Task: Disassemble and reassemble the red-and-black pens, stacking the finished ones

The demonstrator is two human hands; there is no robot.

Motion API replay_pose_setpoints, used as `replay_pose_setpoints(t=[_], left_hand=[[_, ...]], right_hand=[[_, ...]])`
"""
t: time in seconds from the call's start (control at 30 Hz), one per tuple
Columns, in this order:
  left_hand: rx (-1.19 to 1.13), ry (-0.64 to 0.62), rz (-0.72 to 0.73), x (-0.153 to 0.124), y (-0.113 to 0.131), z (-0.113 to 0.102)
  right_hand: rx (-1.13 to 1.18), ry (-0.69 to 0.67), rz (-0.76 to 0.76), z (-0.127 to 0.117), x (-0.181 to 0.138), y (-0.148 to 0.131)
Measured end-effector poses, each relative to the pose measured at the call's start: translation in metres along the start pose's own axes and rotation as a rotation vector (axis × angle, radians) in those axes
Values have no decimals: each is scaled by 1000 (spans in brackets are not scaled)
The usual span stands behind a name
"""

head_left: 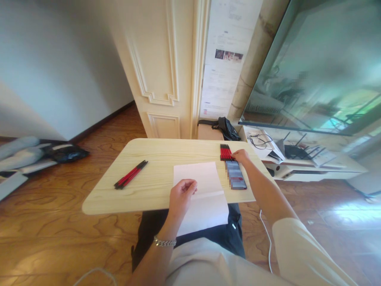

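My left hand point(181, 197) is curled with thumb and fingertips together, over a creased white sheet of paper point(205, 178). Nothing sticks out of it. My right hand point(240, 155) reaches to the far right of the small table, its fingers closed at the right end of a row of red and black pens point(225, 152), on the end pen. These pens lie side by side. Just below them is a phone point(236, 174) with its screen lit, close to my right wrist. At the left of the table lies a loose bundle of similar red and black pens point(131, 174).
The light wood table point(157, 153) has rounded corners, and the paper hangs over its near edge onto my lap. Behind it are a cream panelled door point(154, 59), a black bag point(226, 128) and a low white cabinet point(321, 169) with a router point(294, 151).
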State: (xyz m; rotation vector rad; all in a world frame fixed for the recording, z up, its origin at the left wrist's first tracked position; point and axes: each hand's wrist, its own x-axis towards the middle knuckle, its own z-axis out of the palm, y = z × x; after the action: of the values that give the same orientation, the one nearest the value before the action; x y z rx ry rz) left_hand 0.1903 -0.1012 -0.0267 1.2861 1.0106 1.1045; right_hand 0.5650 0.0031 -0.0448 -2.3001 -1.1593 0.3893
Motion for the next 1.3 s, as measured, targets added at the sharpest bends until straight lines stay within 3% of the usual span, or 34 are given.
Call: replay_pose_setpoints(t=[0.53, 0.67, 0.83, 1.0, 1.07, 1.17, 1.3], left_hand=[[80, 38, 52, 2, 4, -12], [242, 77, 113, 3, 6, -34], [568, 214, 166, 8, 5, -81], [792, 288, 162, 3, -4, -121], [838, 308, 170, 1, -9, -129], [918, 320, 185, 1, -13, -137], [1090, 340, 164, 13, -3, -154]], right_hand=[[-33, -10, -21, -1, -12, -5], [-19, 10, -28, -4, -17, -7], [12, 75, -59, -10, -34, -13], [205, 207, -172, -3, -90, -30], [309, 158, -232, 5, -129, -41], [372, -22, -323, 19, -190, -56], [351, -46, -341, 35, -240, -69]])
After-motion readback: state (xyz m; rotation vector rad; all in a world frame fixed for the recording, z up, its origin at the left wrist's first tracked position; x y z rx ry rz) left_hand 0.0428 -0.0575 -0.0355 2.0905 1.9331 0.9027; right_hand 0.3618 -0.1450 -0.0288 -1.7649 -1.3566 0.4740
